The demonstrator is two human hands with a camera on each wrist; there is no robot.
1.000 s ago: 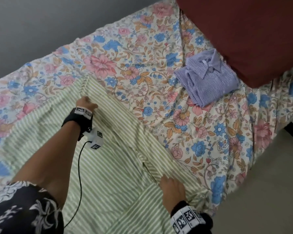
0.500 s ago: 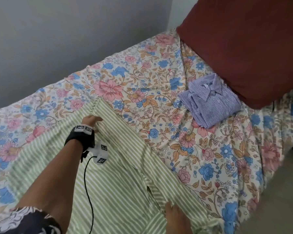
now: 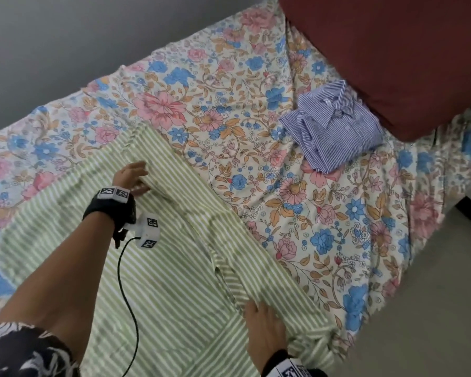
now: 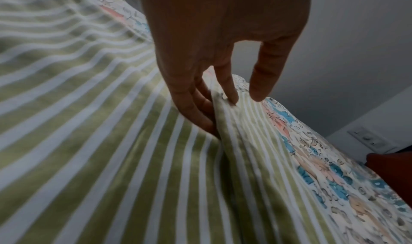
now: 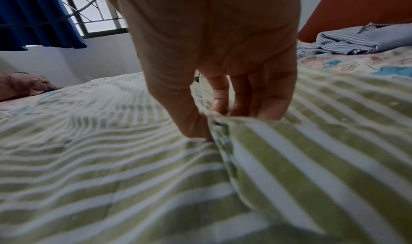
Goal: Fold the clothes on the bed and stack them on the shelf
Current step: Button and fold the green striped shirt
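Note:
A green-and-white striped garment (image 3: 158, 268) lies spread over the floral bed sheet (image 3: 229, 110). My left hand (image 3: 132, 176) pinches a raised fold of it near its far end; the left wrist view shows the fingers (image 4: 198, 110) and thumb closed on the striped cloth (image 4: 111, 159). My right hand (image 3: 264, 330) pinches the same fold near the bed's front edge, and in the right wrist view the thumb and fingers (image 5: 220, 105) clamp the striped fold (image 5: 278, 159). A folded blue-striped shirt (image 3: 335, 129) sits at the far right of the bed.
A dark red pillow (image 3: 392, 50) lies at the bed's head, just behind the folded shirt (image 5: 347, 39). A grey wall (image 3: 65, 36) runs along the far side. Bare floor (image 3: 433, 308) lies to the right of the bed. A blue curtain (image 5: 33, 16) hangs by a window.
The left hand has lifted and pinched up a fold of the striped garment. The right hand stays on the fold near the front edge. The head view has shifted.

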